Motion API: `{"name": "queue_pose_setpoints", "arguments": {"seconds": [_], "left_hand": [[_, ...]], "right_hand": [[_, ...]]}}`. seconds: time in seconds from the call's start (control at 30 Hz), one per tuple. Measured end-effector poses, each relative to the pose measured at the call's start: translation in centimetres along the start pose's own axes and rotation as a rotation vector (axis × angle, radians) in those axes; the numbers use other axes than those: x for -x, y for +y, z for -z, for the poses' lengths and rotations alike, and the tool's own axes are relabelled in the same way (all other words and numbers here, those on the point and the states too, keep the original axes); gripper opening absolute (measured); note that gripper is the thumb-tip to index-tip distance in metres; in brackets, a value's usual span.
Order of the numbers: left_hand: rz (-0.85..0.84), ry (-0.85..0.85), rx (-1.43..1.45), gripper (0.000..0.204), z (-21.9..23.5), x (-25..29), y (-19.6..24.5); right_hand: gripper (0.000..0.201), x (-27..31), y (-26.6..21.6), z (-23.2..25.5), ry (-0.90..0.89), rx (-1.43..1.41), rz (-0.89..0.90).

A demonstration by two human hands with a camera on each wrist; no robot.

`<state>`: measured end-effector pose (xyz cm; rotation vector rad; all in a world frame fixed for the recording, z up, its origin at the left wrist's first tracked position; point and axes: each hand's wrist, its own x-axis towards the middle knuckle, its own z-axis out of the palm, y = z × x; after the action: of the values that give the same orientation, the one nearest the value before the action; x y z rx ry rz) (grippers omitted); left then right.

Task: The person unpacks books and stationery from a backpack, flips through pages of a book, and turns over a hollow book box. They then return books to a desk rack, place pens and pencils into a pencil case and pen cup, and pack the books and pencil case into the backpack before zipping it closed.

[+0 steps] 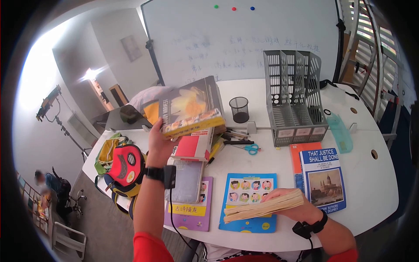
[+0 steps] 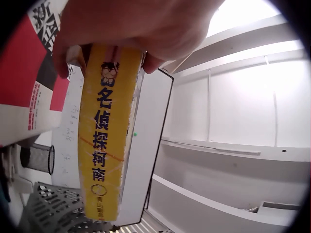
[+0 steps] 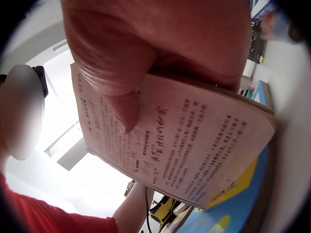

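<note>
My left hand (image 1: 160,142) grips a thick book with a yellow spine (image 2: 104,141), raised over the book pile. Against it in the head view is a dark book with a yellow flower (image 1: 188,101); whether the hand also holds that one, I cannot tell. My right hand (image 1: 301,212) pinches a worn book with yellowed pages (image 1: 264,206), its thumb lying on a printed page (image 3: 194,141) in the right wrist view. Below that book lies a blue book with cartoon faces (image 1: 248,222). Under the left arm are a red-and-white book (image 1: 192,146), a grey one (image 1: 185,179) and a purple one (image 1: 203,222).
A grey file rack (image 1: 297,118) and a mesh pen cup (image 1: 239,114) stand at the back. Blue scissors (image 1: 252,149) and pens lie before them. To the right are a blue-and-white book (image 1: 323,183) and an orange one (image 1: 301,153); a red backpack (image 1: 126,168) sits left.
</note>
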<state>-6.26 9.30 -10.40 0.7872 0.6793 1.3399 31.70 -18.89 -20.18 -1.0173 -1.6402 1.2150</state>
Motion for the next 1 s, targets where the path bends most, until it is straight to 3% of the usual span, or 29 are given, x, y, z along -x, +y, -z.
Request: {"name": "queue_pose_setpoints", "arguments": {"seconds": [0.07, 0.1, 0.2, 0.37, 0.43, 0.53, 0.7, 0.77, 0.9, 1.0], "left_hand": [[0.087, 0.035, -0.14, 0.037, 0.2, -1.9, -0.5], [0.106, 0.137, -0.192, 0.038, 0.3, -2.9, -1.1], [0.198, 0.104, -0.376, 0.037, 2.1, -4.6, -1.2], [0.204, 0.156, -0.606, 0.041, 1.5, -3.9, -0.1], [0.062, -0.02, -0.597, 0.037, 2.5, -4.1, -0.2], [-0.016, -0.085, -0.457, 0.036, 2.5, -4.8, -0.5], [-0.109, -0.094, -0.47, 0.039, 3.3, -5.5, -1.4], [-0.175, 0.039, -0.653, 0.049, 2.5, -4.5, -1.5], [-0.117, -0.013, -0.645, 0.052, 4.7, -5.8, -1.9], [-0.133, 0.06, -0.764, 0.057, 4.7, -5.3, -1.9]], "right_hand": [[0.039, 0.0, -0.2, 0.0, 0.003, -0.02, -0.024], [0.038, 0.1, -0.4, 0.0, 0.006, -0.012, -0.034], [0.038, 0.1, -0.2, 0.0, 0.016, 0.006, -0.011], [0.038, 0.2, 0.4, -0.1, 0.027, -0.027, 0.005], [0.038, 0.1, 0.7, -0.1, 0.029, -0.035, 0.014], [0.037, 0.1, 0.7, 0.0, 0.039, 0.035, 0.039], [0.035, 0.1, 0.3, -0.1, 0.042, 0.049, 0.013], [0.035, 0.1, 0.7, 0.0, 0.044, 0.068, 0.021], [0.035, 0.1, 0.9, 0.0, 0.061, 0.071, 0.073], [0.035, 0.1, 1.2, 0.0, 0.054, 0.072, 0.065]]}}
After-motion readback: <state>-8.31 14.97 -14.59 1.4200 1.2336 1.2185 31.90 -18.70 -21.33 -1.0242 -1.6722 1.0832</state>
